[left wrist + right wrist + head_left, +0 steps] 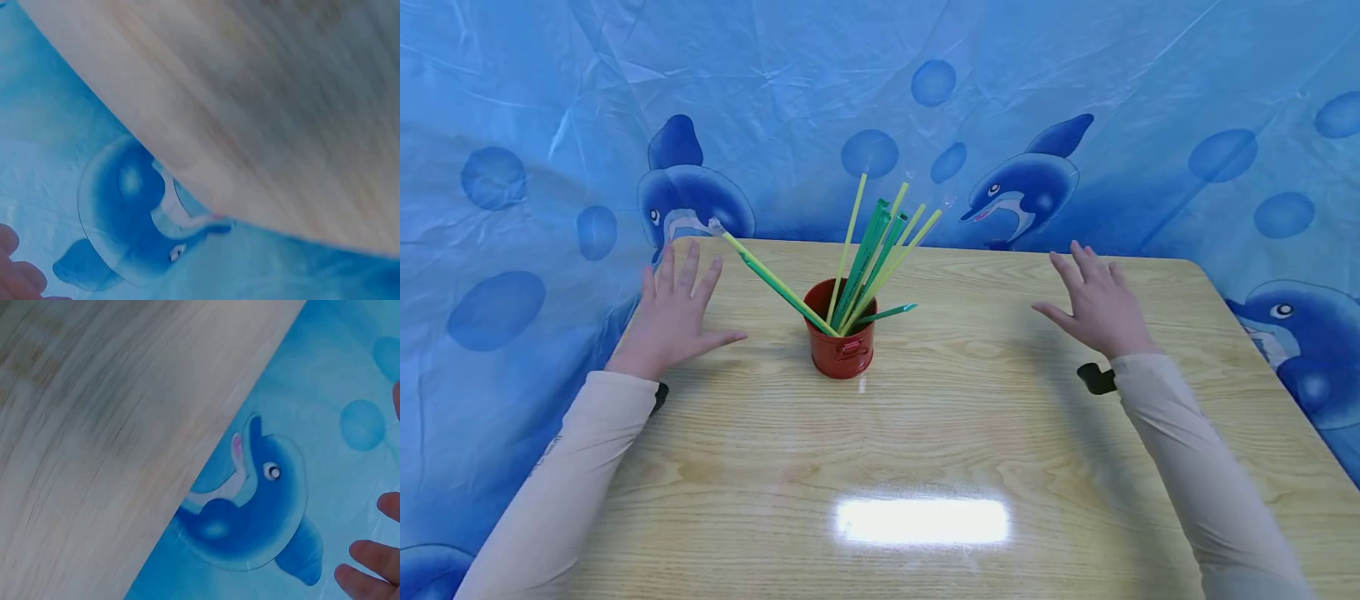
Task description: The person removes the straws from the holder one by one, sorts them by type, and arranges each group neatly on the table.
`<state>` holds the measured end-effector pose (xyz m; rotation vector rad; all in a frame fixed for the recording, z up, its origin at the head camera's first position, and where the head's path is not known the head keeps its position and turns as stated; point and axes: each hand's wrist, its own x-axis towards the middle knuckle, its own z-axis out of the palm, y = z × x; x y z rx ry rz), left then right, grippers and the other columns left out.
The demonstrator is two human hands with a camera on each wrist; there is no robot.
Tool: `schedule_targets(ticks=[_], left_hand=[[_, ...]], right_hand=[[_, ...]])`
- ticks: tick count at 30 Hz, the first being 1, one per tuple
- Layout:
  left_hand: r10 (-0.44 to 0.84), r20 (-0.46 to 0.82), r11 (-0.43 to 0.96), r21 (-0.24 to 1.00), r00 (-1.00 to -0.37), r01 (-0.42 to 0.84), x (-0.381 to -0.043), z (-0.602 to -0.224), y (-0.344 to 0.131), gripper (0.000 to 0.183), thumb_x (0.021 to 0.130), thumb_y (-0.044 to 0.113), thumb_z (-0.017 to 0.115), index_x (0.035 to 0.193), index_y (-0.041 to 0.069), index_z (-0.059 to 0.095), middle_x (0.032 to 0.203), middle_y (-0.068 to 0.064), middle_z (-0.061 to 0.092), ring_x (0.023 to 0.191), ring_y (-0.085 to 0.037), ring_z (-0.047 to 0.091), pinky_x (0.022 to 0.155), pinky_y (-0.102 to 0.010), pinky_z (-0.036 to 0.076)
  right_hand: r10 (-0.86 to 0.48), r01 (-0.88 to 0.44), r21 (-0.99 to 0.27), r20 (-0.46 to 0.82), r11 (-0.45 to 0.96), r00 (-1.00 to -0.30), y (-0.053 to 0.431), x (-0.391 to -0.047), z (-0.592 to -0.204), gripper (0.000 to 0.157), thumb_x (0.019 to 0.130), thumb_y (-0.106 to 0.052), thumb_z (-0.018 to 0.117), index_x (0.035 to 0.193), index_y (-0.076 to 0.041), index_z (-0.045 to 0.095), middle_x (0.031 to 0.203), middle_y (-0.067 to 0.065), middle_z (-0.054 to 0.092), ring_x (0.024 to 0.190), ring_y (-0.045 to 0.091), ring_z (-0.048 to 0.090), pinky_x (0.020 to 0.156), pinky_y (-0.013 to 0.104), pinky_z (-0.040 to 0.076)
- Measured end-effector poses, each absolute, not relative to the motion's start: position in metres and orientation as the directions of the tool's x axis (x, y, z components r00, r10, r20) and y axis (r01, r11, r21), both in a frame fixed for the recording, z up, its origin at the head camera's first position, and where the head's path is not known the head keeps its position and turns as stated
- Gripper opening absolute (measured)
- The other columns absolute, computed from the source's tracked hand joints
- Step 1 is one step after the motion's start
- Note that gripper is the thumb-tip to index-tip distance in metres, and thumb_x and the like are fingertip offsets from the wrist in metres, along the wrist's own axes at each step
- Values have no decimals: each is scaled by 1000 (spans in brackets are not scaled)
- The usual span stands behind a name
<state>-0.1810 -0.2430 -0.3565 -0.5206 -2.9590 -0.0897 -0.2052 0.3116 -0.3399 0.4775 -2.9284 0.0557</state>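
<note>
Spread fingers mark my left hand (674, 323), held above the table's left side and touching nothing. Across from it, my right hand (1101, 304) hovers over the right part of the table, its fingers also apart and holding nothing. Between them, nearer the left hand, stands a small red bucket (842, 357). Several long thin sticks in green wrappers (859, 267) and yellow-green sticks (850, 237) with clear wrapper ends lean out of it. One yellow-green stick (760, 268) tilts left toward the left hand. Only fingertips (369, 581) of the right hand show in the right wrist view.
The wood-grain table (760, 475) has rounded far corners and carries a bright light reflection near the front. A blue sheet printed with dolphins (1030, 192) hangs behind and beside it. Dark straps (1097, 379) sit at both wrists, below pale sleeves.
</note>
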Motion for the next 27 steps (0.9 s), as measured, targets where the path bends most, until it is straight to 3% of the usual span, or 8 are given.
schedule_targets(ticks=[7, 17, 27], left_hand=[[310, 169, 884, 310, -936, 349, -168, -366, -216, 104, 82, 60, 61, 152, 6, 6, 156, -21, -2, 140, -37, -14, 110, -61, 3], [302, 165, 707, 622, -939, 337, -151, -379, -176, 96, 84, 39, 70, 152, 9, 11, 158, -9, 4, 144, -26, 3, 110, -57, 19], [159, 136, 576, 791, -978, 204, -145, -383, -148, 93, 81, 31, 75, 151, 6, 18, 154, -16, 20, 139, -36, 21, 109, -56, 25]], right_hand=[[-351, -415, -155, 325, 896, -878, 286, -196, -338, 70, 85, -35, 70, 138, 3, 43, 137, 27, 43, 123, 45, 42, 96, 60, 38], [-380, -526, -303, 427, 795, -821, 245, -181, -337, 59, 81, -24, 75, 130, 0, 53, 126, 22, 54, 115, 39, 50, 91, 57, 43], [-388, -638, -483, 522, 600, -760, 203, -175, -342, 46, 78, -11, 78, 120, -1, 61, 112, 14, 63, 100, 26, 59, 82, 42, 52]])
